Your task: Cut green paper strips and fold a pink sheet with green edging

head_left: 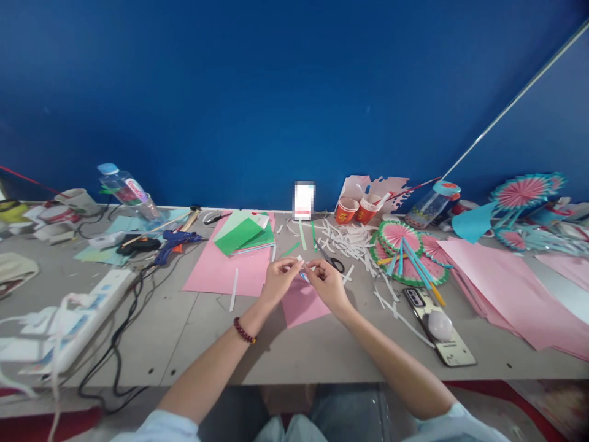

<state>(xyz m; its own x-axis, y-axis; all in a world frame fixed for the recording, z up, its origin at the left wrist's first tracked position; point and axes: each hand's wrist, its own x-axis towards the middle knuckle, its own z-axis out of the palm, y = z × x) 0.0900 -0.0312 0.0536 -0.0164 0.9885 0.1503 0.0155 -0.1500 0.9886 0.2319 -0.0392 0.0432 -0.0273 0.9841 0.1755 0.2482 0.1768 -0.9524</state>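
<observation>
My left hand [280,281] and my right hand [329,283] meet over the middle of the table, fingertips pinched together. Between them is a small whitish piece, seemingly paper, with a bit of blue below it; the fingers cover most of it. Under the hands lies a pink paper sheet [301,310]. Black-handled scissors [338,264] rest just beyond my right hand. Thin green paper strips [291,249] lie past the fingertips. Off to the left, green paper sheets [239,236] are stacked on a larger pink sheet [207,273], near one white strip [234,288].
On the right are a pile of white paper strips [352,241], pink-and-green paper fans [399,238], red paper cups [346,210] and a phone [453,347]. A blue glue gun [177,239], a power strip [87,322] and black cables [120,331] occupy the left.
</observation>
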